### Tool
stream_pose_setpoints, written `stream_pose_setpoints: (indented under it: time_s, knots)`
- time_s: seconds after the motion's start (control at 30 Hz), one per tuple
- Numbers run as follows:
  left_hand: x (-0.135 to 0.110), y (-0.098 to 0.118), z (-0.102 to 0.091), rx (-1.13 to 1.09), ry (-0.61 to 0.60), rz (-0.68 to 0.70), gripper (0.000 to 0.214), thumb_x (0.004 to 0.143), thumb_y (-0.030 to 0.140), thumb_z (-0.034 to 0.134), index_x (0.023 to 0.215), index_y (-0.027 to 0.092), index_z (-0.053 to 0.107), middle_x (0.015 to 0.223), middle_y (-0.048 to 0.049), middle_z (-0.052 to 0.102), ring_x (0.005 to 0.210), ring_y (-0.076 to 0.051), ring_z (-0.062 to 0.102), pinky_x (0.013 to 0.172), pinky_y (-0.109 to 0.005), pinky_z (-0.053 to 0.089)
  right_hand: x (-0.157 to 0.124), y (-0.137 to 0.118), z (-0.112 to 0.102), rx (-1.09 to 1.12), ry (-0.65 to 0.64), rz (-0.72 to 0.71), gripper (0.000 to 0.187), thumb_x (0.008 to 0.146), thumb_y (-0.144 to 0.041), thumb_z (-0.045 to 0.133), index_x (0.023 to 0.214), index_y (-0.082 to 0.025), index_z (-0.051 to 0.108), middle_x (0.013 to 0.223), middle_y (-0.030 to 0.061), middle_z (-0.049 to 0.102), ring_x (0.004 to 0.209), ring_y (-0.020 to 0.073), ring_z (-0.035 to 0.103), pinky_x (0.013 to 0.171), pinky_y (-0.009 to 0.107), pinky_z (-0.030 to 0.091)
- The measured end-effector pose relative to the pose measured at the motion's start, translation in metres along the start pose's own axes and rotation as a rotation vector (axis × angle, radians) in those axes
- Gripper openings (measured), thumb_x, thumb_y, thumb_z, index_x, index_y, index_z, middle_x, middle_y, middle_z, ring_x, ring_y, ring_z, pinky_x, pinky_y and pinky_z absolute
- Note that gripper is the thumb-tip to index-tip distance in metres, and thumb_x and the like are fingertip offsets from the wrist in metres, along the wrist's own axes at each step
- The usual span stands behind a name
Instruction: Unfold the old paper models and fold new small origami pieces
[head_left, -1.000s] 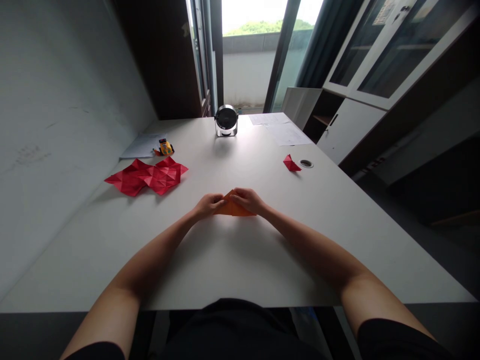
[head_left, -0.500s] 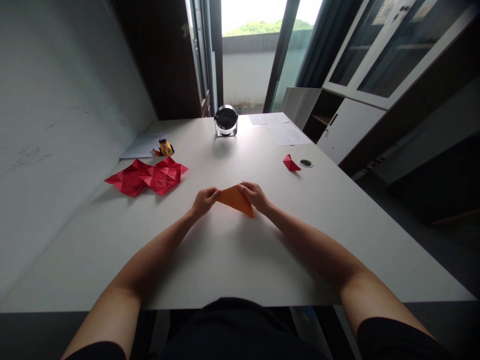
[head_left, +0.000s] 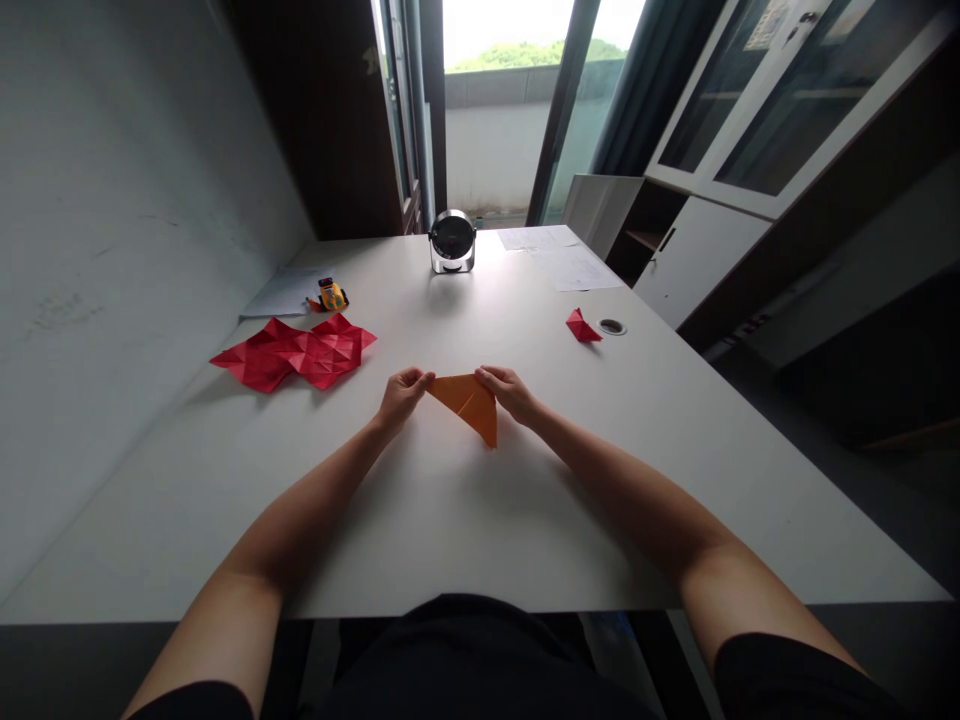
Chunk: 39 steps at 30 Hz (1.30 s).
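Note:
An orange sheet of paper (head_left: 466, 398), folded into a triangle, is held up between my two hands over the white table (head_left: 420, 540). My left hand (head_left: 403, 393) pinches its left corner between thumb and fingers. At the upper right corner, my right hand (head_left: 510, 391) grips the paper with the thumb on top. One point of the triangle hangs down toward me, and a crease runs across its middle.
Creased red paper (head_left: 300, 352) lies at left, with a small yellow toy (head_left: 330, 295) behind it. A round black device on a stand (head_left: 452, 240) stands at the back. Right of centre are a small red folded paper (head_left: 582, 326), a cable hole (head_left: 612, 327) and white sheets (head_left: 574, 268).
My left hand has shifted slightly left and toward me. The orange paper has turned, so its lower point now hangs further left and lower, and the crease shows more clearly.

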<state>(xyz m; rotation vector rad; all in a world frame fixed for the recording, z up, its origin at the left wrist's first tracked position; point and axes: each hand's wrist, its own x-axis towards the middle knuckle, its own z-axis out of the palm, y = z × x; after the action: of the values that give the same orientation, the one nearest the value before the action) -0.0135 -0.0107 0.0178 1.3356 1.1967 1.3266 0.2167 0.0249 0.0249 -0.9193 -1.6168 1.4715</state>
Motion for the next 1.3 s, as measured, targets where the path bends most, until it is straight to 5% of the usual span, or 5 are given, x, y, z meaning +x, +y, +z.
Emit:
stream_pose_setpoints:
  time_s: [0.33,0.53,0.77,0.97,1.3]
  knots:
    - [0.009,-0.008,-0.002,-0.230,0.190,-0.055,0.052,0.080,0.069,0.067,0.076,0.019,0.053,0.062,0.0040,0.049,0.052,-0.007,0.042,0.056,-0.024,0.041,0.006,0.010,-0.001,-0.005,0.188,-0.030,0.062,0.080,-0.080,0.055,0.067,-0.021,0.048,0.061,-0.0020,0.042,0.058,0.0122,0.038,0.053,0.027,0.031]
    - [-0.004,-0.006,0.013,-0.240,-0.048,-0.148,0.059,0.084,0.072,0.060,0.107,0.018,0.059,0.099,-0.0084,0.067,0.082,-0.016,0.065,0.071,-0.027,0.052,0.005,0.014,0.004,0.032,0.168,-0.055,0.061,0.082,-0.080,0.053,0.068,-0.020,0.049,0.065,-0.0009,0.045,0.062,0.0130,0.041,0.058,0.027,0.036]
    - [-0.017,0.007,0.027,-0.192,-0.341,-0.055,0.072,0.087,0.072,0.055,0.132,0.015,0.058,0.127,-0.0183,0.066,0.113,-0.030,0.066,0.085,-0.036,0.054,0.001,0.010,0.011,-0.005,0.230,-0.080,0.059,0.085,-0.076,0.053,0.069,-0.020,0.052,0.066,0.0003,0.046,0.062,0.0134,0.040,0.055,0.027,0.033]
    - [-0.011,-0.004,0.024,0.102,-0.179,-0.046,0.045,0.081,0.052,0.074,0.103,0.012,0.072,0.099,-0.0119,0.075,0.093,-0.027,0.069,0.081,-0.035,0.053,-0.002,0.004,0.015,0.003,0.219,-0.091,0.056,0.084,-0.073,0.058,0.067,-0.020,0.050,0.064,-0.0011,0.043,0.061,0.0126,0.038,0.055,0.027,0.032]
    - [-0.007,-0.011,0.024,-0.084,-0.058,-0.040,0.036,0.081,0.045,0.074,0.095,0.012,0.073,0.089,-0.0073,0.075,0.081,-0.023,0.069,0.074,-0.032,0.054,-0.005,0.007,0.021,0.017,-0.091,0.015,0.046,0.077,-0.057,0.074,0.093,-0.014,0.068,0.076,0.0032,0.065,0.066,0.0145,0.057,0.061,0.026,0.044]
